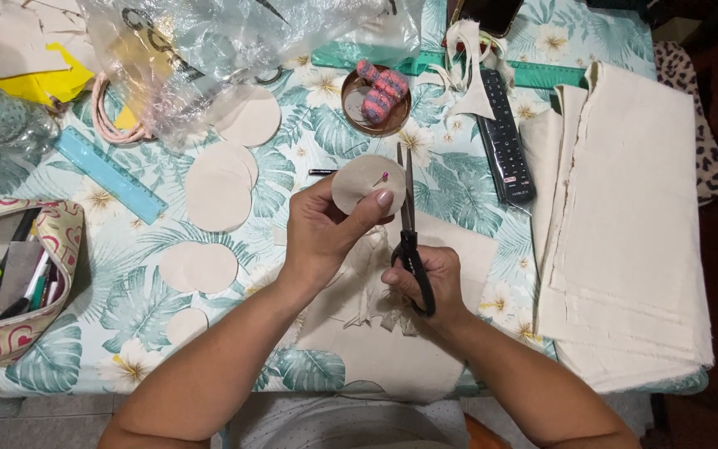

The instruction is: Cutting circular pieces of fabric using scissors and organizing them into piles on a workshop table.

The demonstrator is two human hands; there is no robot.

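Note:
My left hand point(326, 229) pinches a round cream fabric circle point(361, 181) with a pink-headed pin stuck through it. My right hand point(427, 278) grips black-handled scissors point(407, 224), blades pointing away from me along the circle's right edge. Both hands hover over a larger piece of cream cloth point(376, 341) with frayed scraps lying on the leaf-print tablecloth point(143, 308).
Several cut cream circles point(218, 195) lie to the left, next to a blue ruler point(110, 175). An open pencil case point(14, 283) is at far left. Folded cream fabric point(625, 224) lies right, a black remote point(504, 137) beside it. A round tin point(376, 96) and plastic bag point(234, 41) sit farther back.

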